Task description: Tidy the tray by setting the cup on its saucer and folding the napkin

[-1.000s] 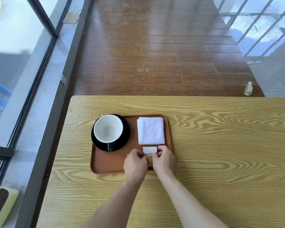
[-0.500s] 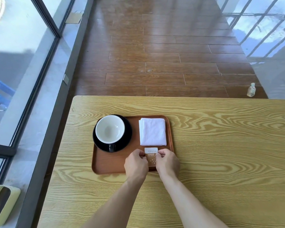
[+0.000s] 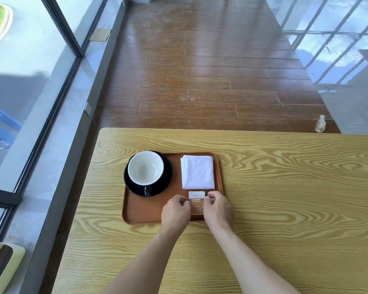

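Both hands pinch a small card [image 3: 196,203]: the left hand [image 3: 175,211] has its fingertips closed on the card's left edge, and the right hand [image 3: 218,209] has its fingertips closed on the right edge. The card lies flat on the near right part of the brown tray [image 3: 145,211], its long axis running away from the person, its white printed band at the far end. Just beyond the fingertips, almost touching the card's far edge, sits the napkin [image 3: 197,172], a folded white square lying flat, with its layered edges showing along the left side. To the left of the fingers and farther off stands the cup [image 3: 145,167], white inside, upright on the black saucer [image 3: 167,179], which overhangs the tray's far left corner; the cup's dark handle points toward the person. Nothing lies between the hands and either piece. The tray rests on a yellow wood-grain table [image 3: 285,198]. Past the table's far edge is brown plank flooring [image 3: 210,81], with a small clear bottle [image 3: 320,124] standing on it to the far right.
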